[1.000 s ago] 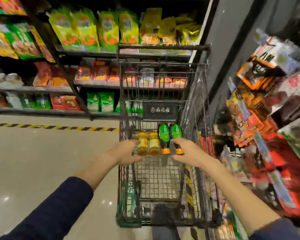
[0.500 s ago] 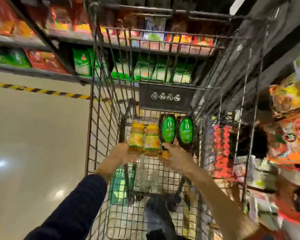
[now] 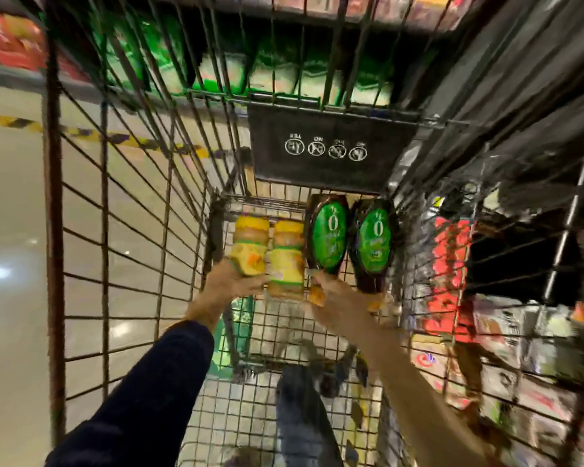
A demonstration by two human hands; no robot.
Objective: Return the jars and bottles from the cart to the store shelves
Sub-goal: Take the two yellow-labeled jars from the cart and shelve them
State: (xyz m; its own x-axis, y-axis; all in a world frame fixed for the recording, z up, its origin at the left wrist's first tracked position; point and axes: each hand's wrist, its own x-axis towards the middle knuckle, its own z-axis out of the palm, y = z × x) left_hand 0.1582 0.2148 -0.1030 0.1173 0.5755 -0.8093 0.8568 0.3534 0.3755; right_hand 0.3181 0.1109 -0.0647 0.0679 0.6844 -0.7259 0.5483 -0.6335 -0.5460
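Note:
Two yellow-labelled jars lie side by side in the wire cart (image 3: 132, 230): the left jar (image 3: 249, 246) and the right jar (image 3: 286, 261). Beside them lie two dark bottles with green labels and orange caps, the left bottle (image 3: 327, 235) and the right bottle (image 3: 373, 244). My left hand (image 3: 230, 284) grips the base of the left jar. My right hand (image 3: 341, 301) closes around the cap end of the left bottle, next to the right bottle's neck.
A black placard (image 3: 327, 146) hangs on the cart's far wall. Shelves with green packets (image 3: 277, 72) stand beyond the cart, and red packets (image 3: 449, 257) show through the right side. Pale floor with a yellow-black stripe (image 3: 11, 121) lies to the left.
The view has tilted down and closer into the cart. Both hands have reached deeper; the left now wraps the left jar and the right covers the left bottle's cap.

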